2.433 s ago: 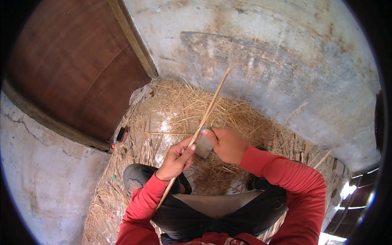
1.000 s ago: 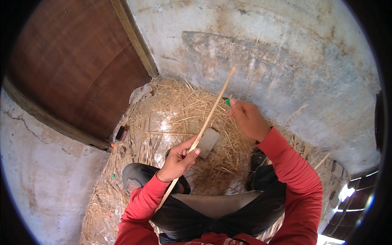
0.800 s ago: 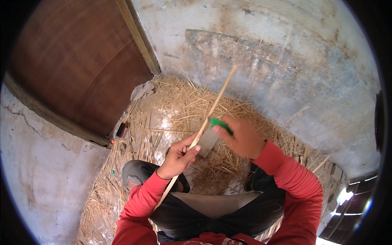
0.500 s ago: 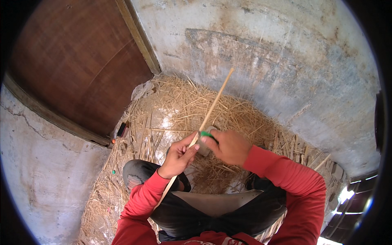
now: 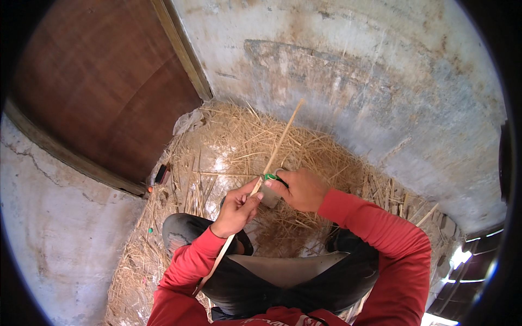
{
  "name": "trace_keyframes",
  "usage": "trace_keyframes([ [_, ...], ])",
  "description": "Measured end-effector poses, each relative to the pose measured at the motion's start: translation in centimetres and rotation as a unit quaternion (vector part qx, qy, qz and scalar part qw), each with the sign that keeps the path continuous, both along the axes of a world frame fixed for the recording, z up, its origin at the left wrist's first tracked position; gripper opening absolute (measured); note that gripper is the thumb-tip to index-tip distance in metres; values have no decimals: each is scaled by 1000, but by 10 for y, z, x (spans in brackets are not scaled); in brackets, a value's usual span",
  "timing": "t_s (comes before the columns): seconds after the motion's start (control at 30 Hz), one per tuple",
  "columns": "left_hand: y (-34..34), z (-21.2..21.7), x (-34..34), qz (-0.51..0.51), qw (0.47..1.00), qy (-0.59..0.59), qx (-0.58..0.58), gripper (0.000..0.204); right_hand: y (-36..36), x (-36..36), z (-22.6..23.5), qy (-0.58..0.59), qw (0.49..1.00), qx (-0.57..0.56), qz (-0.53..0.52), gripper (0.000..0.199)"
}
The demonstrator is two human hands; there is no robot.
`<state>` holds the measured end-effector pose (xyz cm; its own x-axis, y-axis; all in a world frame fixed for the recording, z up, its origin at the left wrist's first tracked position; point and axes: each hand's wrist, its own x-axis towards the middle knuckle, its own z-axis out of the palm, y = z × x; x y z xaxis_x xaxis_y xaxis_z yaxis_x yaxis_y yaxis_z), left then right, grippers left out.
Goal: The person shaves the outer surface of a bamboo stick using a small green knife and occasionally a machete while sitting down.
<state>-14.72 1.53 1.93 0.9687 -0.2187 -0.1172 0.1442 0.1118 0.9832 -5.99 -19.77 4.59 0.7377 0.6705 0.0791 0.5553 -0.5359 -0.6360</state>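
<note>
My left hand (image 5: 237, 208) grips a long thin pale stick (image 5: 281, 137) near its middle; the stick slants from beside my left arm up to the far right over the straw. My right hand (image 5: 300, 189) is closed on a small green-handled tool (image 5: 271, 177) and presses it against the stick just beyond my left fingers. A small grey block (image 5: 268, 195) sits right under the two hands. Red sleeves cover both forearms, and I sit with dark trousers over the straw.
A thick bed of straw (image 5: 228, 152) covers the ground. A brown wooden door (image 5: 103, 92) with a frame stands at the left, a rough concrete wall (image 5: 348, 76) behind. A small dark object (image 5: 161, 174) lies by the door's foot.
My right hand, which had swung out up along the stick with the green tool, has come back down to meet my left hand. The stick has stayed in my left hand.
</note>
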Motion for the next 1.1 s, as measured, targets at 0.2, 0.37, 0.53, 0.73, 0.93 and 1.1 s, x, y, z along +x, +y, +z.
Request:
trace_keyframes([
  [0.2, -1, 3, -14, -8, 994, -41, 97, 48, -50, 89, -31, -52, 966, 84, -238, 41],
  [0.37, -4, -9, -27, -30, 993, -71, 94, 51, -140, 134, 0, -131, 920, 155, -336, 56],
  [0.53, -2, 0, -10, 10, 996, -54, 75, 52, -90, 60, 27, -32, 962, 127, -239, 49],
  [0.73, -10, 7, -3, 8, 994, -70, 78, 51, -34, -4, 19, 25, 998, 54, -36, 43],
  [0.93, -9, -4, -6, 38, 991, -75, 103, 50, -10, -15, 8, -5, 1000, -2, -3, 47],
  [1.1, 1, -3, 1, 45, 981, -99, 158, 50, -4, 2, -8, -33, 998, -21, -48, 52],
])
